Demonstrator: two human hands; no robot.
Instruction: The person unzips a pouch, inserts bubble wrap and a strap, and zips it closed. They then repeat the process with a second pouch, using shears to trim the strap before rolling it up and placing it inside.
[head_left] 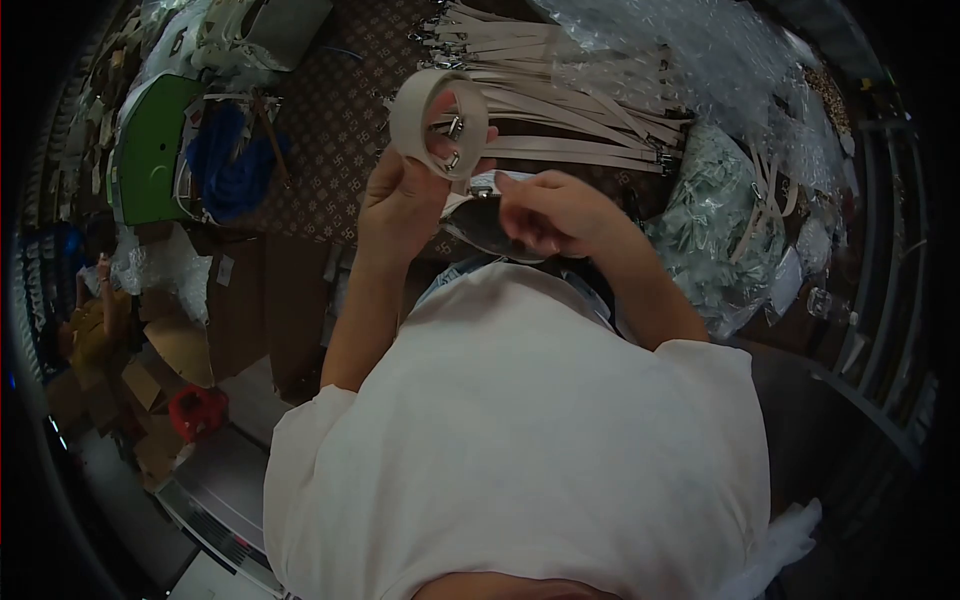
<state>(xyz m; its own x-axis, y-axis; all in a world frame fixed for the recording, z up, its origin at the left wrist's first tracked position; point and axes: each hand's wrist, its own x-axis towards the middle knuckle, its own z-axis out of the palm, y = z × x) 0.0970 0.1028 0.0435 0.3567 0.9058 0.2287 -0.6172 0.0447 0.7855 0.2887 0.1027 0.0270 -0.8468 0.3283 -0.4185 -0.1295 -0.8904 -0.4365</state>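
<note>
My left hand point(408, 195) is closed on a cream strap point(408, 115), which is coiled into a wide loop above the wrist. Metal clips show inside the loop, near the fingertips. To the right, my right hand point(550, 210) has its fingers curled beside the strap's lower part; what they hold, if anything, is too small to tell. A dark rounded item with a pale edge point(480, 222) lies below and between the hands. Several cream straps point(580, 100) with metal clips are spread over the patterned table behind the hands.
Clear plastic wrap point(690, 60) and a bag of pale green pieces point(715, 220) lie at the right. At the left are a green case point(155, 150), a blue bundle point(235, 160) and cardboard point(240, 300). Another person point(100, 320) is at the far left.
</note>
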